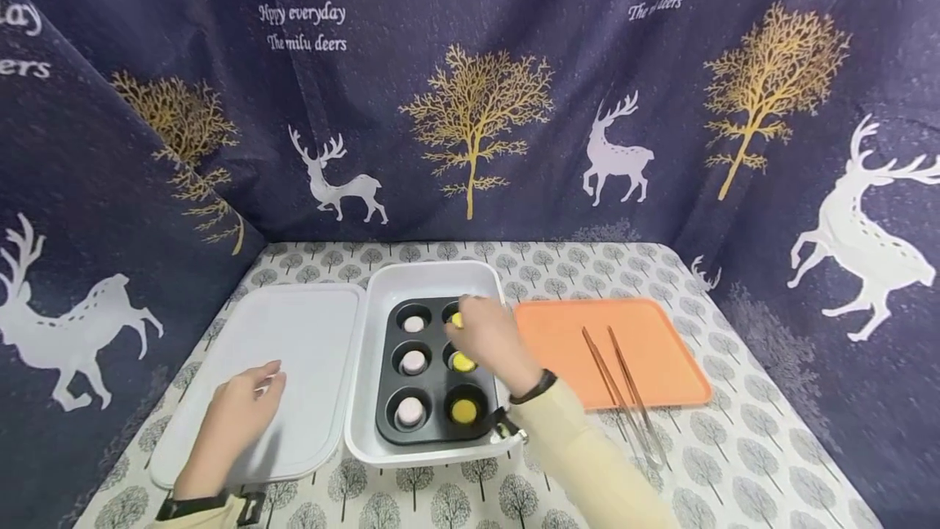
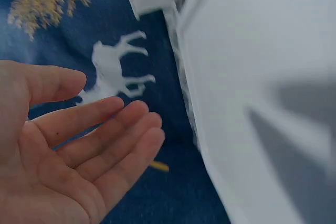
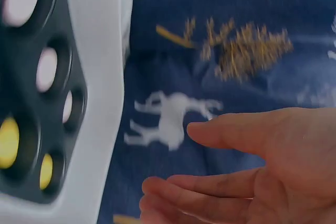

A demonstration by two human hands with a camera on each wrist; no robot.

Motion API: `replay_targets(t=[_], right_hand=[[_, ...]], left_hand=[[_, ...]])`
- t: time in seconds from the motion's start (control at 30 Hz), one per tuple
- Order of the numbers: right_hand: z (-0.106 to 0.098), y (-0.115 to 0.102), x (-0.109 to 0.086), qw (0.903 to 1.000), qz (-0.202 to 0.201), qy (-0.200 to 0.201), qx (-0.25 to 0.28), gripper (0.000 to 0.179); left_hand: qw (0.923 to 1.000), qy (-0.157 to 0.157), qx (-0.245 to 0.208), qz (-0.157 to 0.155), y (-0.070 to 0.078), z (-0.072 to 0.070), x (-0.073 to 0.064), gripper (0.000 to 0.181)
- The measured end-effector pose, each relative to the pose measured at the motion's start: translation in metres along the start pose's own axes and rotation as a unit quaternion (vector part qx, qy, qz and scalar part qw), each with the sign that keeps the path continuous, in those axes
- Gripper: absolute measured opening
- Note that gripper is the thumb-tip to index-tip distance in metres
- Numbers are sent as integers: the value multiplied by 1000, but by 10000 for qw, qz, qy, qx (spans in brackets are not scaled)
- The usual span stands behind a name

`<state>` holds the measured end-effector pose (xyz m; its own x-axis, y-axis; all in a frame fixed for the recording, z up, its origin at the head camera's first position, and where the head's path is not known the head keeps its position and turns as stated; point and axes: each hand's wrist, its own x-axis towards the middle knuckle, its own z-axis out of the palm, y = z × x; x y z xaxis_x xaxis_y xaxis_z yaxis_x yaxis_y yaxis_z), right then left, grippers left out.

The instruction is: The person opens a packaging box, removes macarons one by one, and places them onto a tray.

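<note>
My right hand (image 1: 494, 341) hovers over the far right cup of a dark muffin tin (image 1: 433, 374). In the right wrist view, the thumb and fingers of that hand (image 3: 236, 171) stand apart with nothing between them. Three pale pink round pieces (image 1: 410, 411) sit in the tin's left column of cups. Yellow round pieces (image 1: 464, 411) sit in its right column; the farthest is partly hidden by my right hand. At the left, my left hand (image 1: 238, 411) hovers above a white flat lid or tray (image 1: 308, 349), its fingers (image 2: 115, 150) loosely extended and holding nothing.
The muffin tin stands inside a white rectangular tub (image 1: 354, 423) with raised walls. To the right lies an orange tray (image 1: 543, 325), with long thin metal tongs (image 1: 633, 398) across its front edge. A dark curtain (image 1: 514, 227) closes off the back and sides of the patterned table.
</note>
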<state>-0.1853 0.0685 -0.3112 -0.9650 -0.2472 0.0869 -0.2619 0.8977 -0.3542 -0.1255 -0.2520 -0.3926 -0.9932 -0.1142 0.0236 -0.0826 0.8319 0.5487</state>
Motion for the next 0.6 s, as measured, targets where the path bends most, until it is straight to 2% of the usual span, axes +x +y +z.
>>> replay_targets(t=[0.1,0.23,0.47,0.6], right_hand=[[-12,25,-5,9990,331,15,308,25],[-22,58,-12,9977,610,86,280,38],[-28,112,-35,9944,1038,0,189,52],[-27,139,-50,9910,1332,-81,64,55]], left_hand=[[9997,-119,-174,90,13,7,-7,51],[9990,-158,-380,161,26,17,-13,57],[9943,-316,-976,290,36,38,-23,63],[9900,-549,-1233,404,40,49,-27,60]])
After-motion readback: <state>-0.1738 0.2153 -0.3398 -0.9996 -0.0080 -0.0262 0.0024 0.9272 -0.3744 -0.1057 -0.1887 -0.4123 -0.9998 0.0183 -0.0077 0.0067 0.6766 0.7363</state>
